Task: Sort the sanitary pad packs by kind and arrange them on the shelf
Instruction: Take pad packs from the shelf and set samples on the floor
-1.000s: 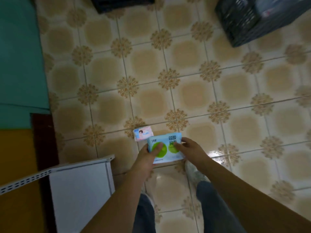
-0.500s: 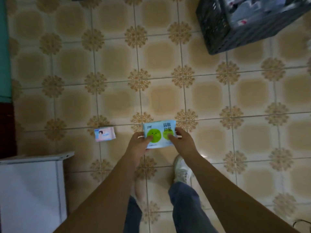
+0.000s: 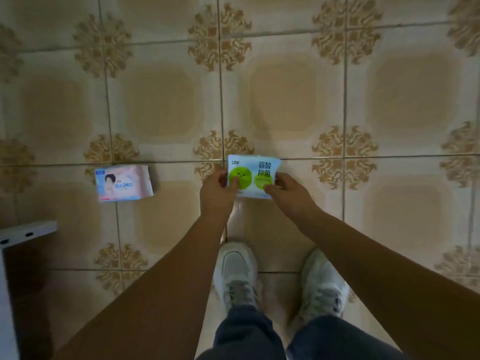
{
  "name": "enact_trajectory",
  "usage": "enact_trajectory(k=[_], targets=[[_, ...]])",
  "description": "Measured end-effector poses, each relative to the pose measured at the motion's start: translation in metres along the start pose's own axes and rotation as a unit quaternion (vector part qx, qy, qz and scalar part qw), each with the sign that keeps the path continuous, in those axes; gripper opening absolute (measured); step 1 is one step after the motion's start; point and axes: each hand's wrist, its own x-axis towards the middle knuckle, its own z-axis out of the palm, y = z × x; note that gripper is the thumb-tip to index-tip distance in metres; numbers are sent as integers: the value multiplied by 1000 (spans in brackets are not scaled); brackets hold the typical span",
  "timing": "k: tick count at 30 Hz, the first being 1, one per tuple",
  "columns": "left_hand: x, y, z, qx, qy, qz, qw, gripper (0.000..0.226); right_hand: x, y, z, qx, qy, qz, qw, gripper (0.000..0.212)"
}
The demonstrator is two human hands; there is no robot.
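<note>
A light-blue pad pack with two green circles (image 3: 255,167) is held above the tiled floor in front of me. My left hand (image 3: 217,194) pinches its left edge with the thumb on the front. My right hand (image 3: 287,192) grips its lower right corner. A pink pad pack with a face printed on it (image 3: 123,183) lies flat on the floor to the left, apart from both hands.
The white corner of a shelf unit (image 3: 26,231) shows at the lower left edge. My two white shoes (image 3: 237,274) stand on the beige patterned tiles just below the hands. Bare floor tiles spread ahead and to the right.
The view has tilted down and right: the black crates at the top have left the frame and the shelf has slid to the left edge. Both hands still hold the blue pack.
</note>
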Motion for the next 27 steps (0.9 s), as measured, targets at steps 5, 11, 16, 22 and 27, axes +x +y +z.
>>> enact_trajectory(k=[5,11,16,22,27], targets=[[17,-16,-10,65,-66,17,996,27,14,-1,18,-63,-24,1,998,42],[-77,57,-76,96,-62,0,994,59,-88,-83,-39,-229,2,-27,973,65],[-213,177,-174,90,-83,30,992,61,-231,-222,-128,-354,54,-132,924,69],[-375,347,-330,78,0,99,992,62,-438,-417,-202,-373,94,-256,887,70],[-483,438,-421,29,117,126,985,62,-570,-546,-209,-353,100,-373,852,69]])
